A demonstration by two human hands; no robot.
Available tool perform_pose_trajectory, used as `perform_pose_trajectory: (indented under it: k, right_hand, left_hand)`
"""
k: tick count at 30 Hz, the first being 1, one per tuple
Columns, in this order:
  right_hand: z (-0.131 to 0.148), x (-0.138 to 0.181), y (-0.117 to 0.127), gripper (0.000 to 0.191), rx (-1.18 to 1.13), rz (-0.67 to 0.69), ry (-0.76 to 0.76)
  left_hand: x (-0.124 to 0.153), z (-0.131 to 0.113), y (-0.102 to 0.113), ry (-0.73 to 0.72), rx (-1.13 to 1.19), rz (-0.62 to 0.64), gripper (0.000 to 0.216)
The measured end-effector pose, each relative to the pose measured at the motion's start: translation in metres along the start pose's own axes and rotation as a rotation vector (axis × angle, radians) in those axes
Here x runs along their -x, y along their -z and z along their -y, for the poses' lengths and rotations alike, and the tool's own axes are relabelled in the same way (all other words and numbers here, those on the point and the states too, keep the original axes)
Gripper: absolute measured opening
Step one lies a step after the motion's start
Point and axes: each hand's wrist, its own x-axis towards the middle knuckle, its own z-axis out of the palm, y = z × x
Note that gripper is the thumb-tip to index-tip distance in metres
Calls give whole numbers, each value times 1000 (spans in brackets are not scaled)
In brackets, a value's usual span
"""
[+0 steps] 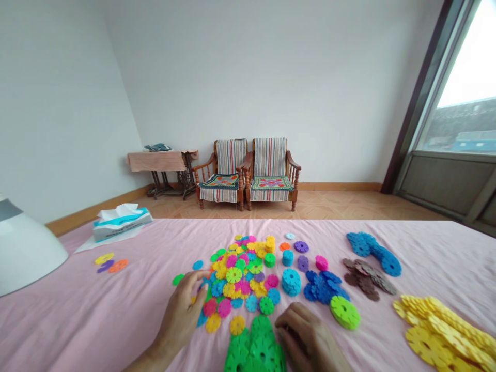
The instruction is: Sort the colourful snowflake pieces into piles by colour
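Note:
My left hand [185,302] reaches to the left edge of a loose heap of small notched plastic discs [234,275] in mixed colours. Its thumb and fingers are bent towards each other, with a bit of a blue disc [205,282] showing between the tips. My right hand [306,333] is closed, knuckles up, beside a pile of larger green discs [253,349] at the near edge of view. What its curled fingers hold, if anything, is hidden.
Right of the heap are stacked light blue discs [291,282], dark blue discs [325,287], a lime stack [345,312], brown discs [366,278], a blue row [375,252] and yellow discs [430,341]. A tissue box [123,226] and white rounded object [29,253] stand left.

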Motion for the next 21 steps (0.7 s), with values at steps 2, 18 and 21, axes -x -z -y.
perform_pose_trajectory:
  k: [2,18,21]
  right_hand:
    - [5,-4,3,15,8,-25,-17]
    - [21,-99,-25,15,259,69,-126]
    - [22,-101,-24,12,251,97,-139]
  left_hand:
    - [0,4,0,29,35,-43,31]
    - [-4,3,-2,49,125,17,26]
    - [-4,0,-1,41,118,19,24]
